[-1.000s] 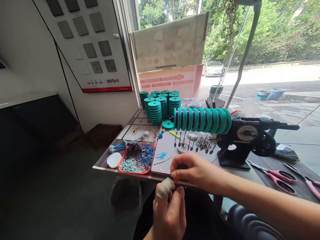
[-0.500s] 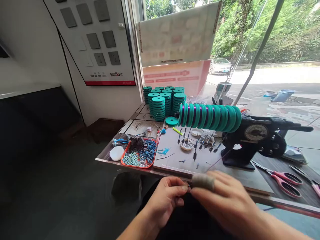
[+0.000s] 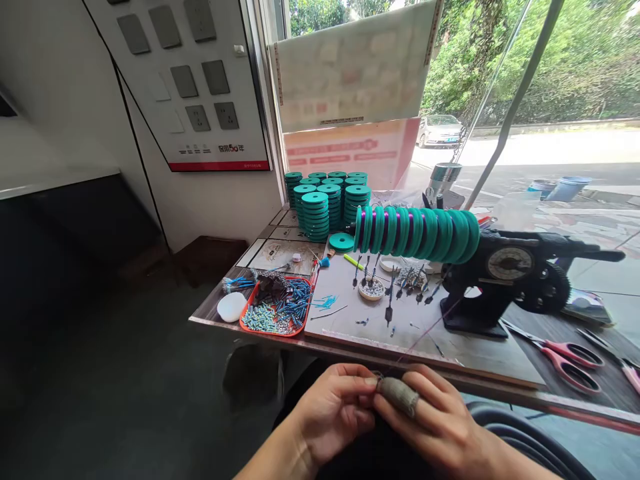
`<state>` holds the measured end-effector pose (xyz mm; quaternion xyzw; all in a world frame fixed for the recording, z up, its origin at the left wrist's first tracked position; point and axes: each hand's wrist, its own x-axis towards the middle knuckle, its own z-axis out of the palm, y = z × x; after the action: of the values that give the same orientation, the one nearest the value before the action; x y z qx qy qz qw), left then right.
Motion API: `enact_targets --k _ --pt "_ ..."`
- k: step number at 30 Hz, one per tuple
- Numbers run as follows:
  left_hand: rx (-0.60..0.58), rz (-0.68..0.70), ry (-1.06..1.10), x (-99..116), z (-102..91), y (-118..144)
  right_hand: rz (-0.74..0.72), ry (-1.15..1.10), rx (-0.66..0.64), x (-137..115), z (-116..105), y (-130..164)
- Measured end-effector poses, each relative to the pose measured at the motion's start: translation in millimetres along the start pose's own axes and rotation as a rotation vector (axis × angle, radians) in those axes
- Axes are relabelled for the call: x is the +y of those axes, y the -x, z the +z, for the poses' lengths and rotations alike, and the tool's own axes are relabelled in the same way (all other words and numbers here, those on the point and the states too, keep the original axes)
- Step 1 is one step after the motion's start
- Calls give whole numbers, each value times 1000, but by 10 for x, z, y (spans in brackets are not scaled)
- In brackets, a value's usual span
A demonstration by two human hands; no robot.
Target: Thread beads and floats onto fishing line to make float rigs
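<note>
Hands [image 3: 380, 407] pinch something tiny (perhaps thread [image 3: 425, 331]) below table [image 3: 280, 248].

Below the table edge [image 3: 350, 347], the left hand [image 3: 333, 410] and right hand [image 3: 435, 423] meet fingertip to fingertip, pinching something too small to make out. A thin thread [image 3: 425, 332] runs from them toward the winder [image 3: 500, 280] loaded with green spools [image 3: 417, 233].

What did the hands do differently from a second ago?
The right hand came off the table edge and down toward the lap, meeting the left hand. Both now pinch something tiny together at the fingertips, where a thin purple thread ends; it cannot be made out. The green spools on the winder, the orange tray of beads and the red scissors stayed put.
</note>
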<state>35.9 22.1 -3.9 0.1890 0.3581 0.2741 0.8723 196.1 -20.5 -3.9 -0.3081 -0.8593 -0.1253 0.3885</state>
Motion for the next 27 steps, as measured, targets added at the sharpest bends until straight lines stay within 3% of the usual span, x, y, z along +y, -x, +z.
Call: enact_targets --k 2,7,9,11,15,19,24,27 --pt "8 26 -19 -8 7 12 230 -164 34 -58 53 40" --pt "20 79 -91 11 31 30 1033 -829 25 -190 95 130" --pt "5 54 -120 32 40 34 1220 -1005 21 -186 82 144" --pt "-17 -1 -143 50 45 35 1274 -1063 -4 -145 70 133" --pt "-17 -59 -147 64 38 23 1205 -992 -70 2 77 51" --pt "39 -54 -156 60 20 -1 1197 -1091 -161 137 109 -30" --pt "74 24 -293 64 47 -4 1290 -1284 -317 185 128 -5" --pt "79 122 -411 79 74 16 1342 -1398 -341 124 124 84"
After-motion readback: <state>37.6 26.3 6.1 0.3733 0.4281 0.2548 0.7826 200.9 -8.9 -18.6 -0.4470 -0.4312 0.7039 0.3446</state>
